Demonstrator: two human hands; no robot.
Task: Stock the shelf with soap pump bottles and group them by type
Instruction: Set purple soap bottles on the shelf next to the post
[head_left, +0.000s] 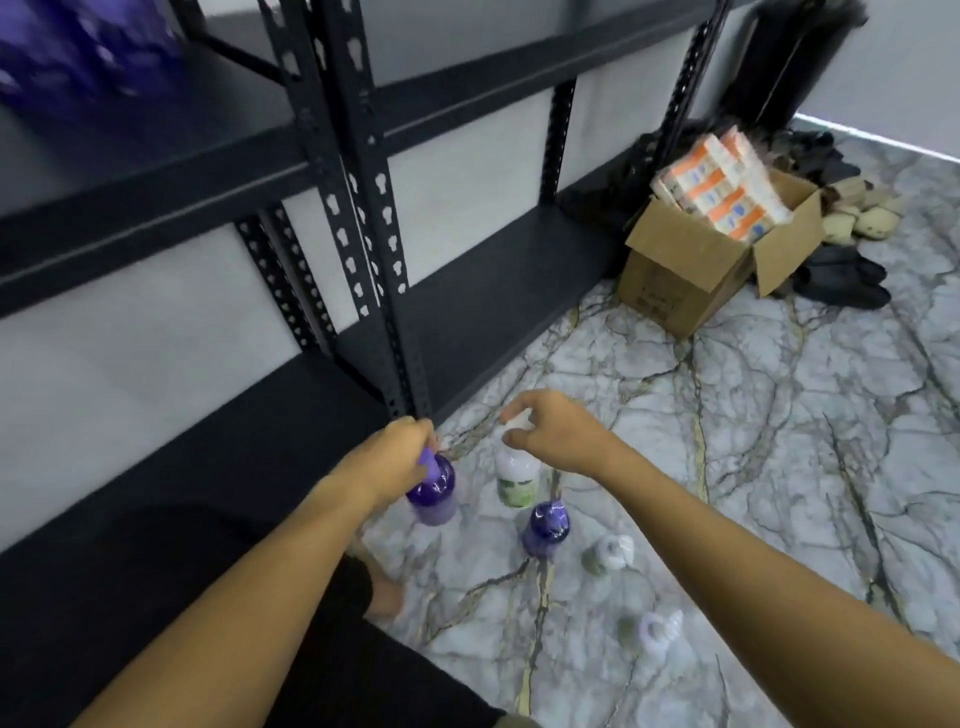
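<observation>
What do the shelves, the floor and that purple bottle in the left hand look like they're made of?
Shelves: probably painted metal, matt black, with slotted punched uprights.
Floor: glossy marble or marble-look tile, pale with grey and gold veins; I can't say which.
Purple bottle, gripped by the left hand: seemingly see-through plastic, shiny with highlights.

top-left purple items (88, 47) blurred

Soft even indoor light, faint shadows, motion blur, wide-angle edge bending

The bottom shelf board (498, 275) lies bare and open-fronted; slotted uprights (379, 249) stand at its left end.
</observation>
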